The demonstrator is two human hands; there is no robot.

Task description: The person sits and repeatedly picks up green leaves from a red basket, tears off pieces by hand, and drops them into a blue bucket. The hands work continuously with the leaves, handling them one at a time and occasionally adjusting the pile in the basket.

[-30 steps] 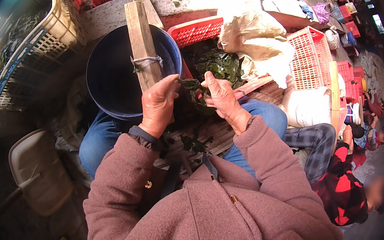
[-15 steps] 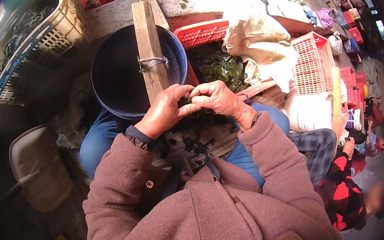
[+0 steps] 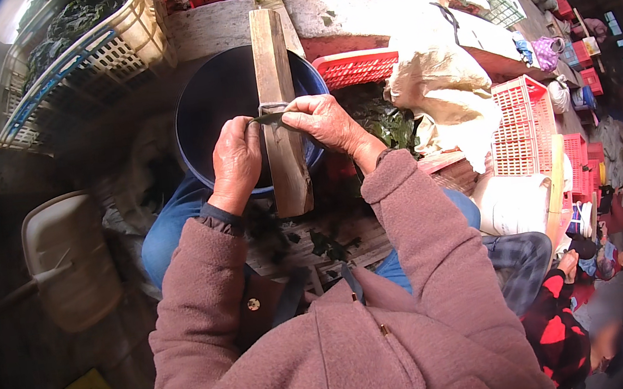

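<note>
Between my two hands a short strip of dark green seaweed [image 3: 268, 119] is stretched across the wooden board [image 3: 286, 168], just below the cord tied round it. My left hand [image 3: 236, 157] pinches one end on the board's left side. The other end is in the fingers of my right hand [image 3: 326, 123], with the thumb on top. The board lies over a dark blue bucket [image 3: 196, 92] that stands between my knees. Loose dark green leaves [image 3: 330, 245] are scattered below the board.
A cream basket [image 3: 152, 26] of dark leaves stands at the far left. Beyond my right hand are a red basket [image 3: 358, 69], a pale sack [image 3: 442, 83] and a red crate [image 3: 522, 123]. A person in red and black [image 3: 561, 327] sits at the right.
My hands have moved forward and up to the cord on the board. They have drawn apart, and the strip now shows stretched between them. The view has shifted slightly.
</note>
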